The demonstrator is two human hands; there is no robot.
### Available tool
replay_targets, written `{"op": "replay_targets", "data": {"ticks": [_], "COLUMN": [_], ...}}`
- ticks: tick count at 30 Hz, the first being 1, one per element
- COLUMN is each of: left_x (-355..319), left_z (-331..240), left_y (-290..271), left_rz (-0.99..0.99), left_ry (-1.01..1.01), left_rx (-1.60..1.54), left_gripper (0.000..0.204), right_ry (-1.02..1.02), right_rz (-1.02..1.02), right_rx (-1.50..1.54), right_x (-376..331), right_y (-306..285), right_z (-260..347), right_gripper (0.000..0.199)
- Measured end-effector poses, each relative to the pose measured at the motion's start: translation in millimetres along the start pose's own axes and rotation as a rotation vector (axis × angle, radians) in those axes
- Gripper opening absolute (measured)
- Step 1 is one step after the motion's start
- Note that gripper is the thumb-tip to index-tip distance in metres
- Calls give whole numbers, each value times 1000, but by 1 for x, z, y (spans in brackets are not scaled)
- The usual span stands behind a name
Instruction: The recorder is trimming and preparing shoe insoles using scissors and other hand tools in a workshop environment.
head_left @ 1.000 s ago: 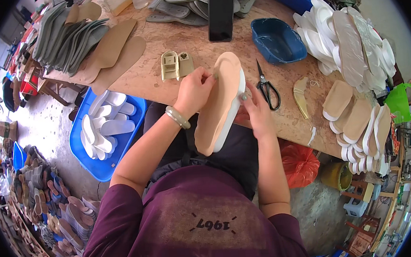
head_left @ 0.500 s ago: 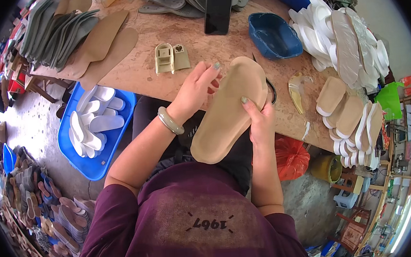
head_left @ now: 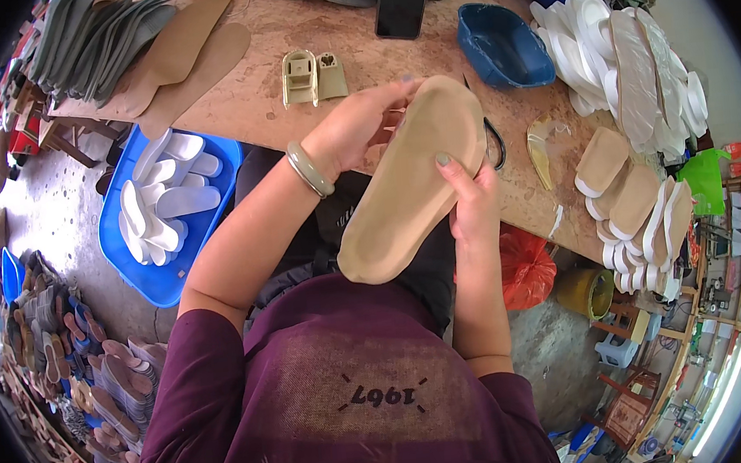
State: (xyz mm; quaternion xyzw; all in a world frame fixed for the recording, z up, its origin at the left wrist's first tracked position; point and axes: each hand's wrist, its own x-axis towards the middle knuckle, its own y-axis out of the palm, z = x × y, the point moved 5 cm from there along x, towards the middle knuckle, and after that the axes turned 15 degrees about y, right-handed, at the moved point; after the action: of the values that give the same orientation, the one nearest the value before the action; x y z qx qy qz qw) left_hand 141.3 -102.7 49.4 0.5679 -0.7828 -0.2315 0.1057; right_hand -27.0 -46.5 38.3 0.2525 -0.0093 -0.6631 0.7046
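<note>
A tan sandal sole (head_left: 410, 185) is held up over the lap, just in front of the near edge of the wooden workbench (head_left: 246, 93), slanting from upper right to lower left. The left hand (head_left: 354, 128) is curled around its upper left edge, the fingers closed onto the toe end, and a pale bangle (head_left: 309, 168) is worn at that wrist. The right hand (head_left: 472, 197) is clamped on the opposite edge, with the fingertips (head_left: 443, 160) pressed onto the upper face and the thumb presumably underneath, though that side is hidden. The sole is matte and suede-like, oval and elongated, with a slightly raised rim.

On the bench, two small beige buckle pieces (head_left: 310, 75) are set beside each other just beyond the left hand. A dark phone (head_left: 403, 3) is laid farther back, and a blue plastic dish (head_left: 504, 47) is placed to the right of it. Black scissor handles (head_left: 496, 143) are partly covered by the sole. White and tan soles (head_left: 630, 98) are stacked at the right end, and flat tan insoles (head_left: 191, 50) lie at the left. Below the bench, white footbed pieces are heaped in a blue tray (head_left: 216, 204).
</note>
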Motion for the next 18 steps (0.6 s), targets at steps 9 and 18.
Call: {"op": "replay_targets", "data": {"ticks": [9,18], "left_x": [-39,-17], "left_z": [9,-4], "left_y": [9,19], "left_rz": [196,-51], "left_ry": [242,219], "left_rx": [669,394], "left_gripper": [37,31], "right_ry": [-197,-48], "right_rz": [-90,4], "right_rx": [-180,-322], "right_x": [11,-16], "right_y": [-4,-8], "right_z": [44,-10], "right_gripper": [51,42]}}
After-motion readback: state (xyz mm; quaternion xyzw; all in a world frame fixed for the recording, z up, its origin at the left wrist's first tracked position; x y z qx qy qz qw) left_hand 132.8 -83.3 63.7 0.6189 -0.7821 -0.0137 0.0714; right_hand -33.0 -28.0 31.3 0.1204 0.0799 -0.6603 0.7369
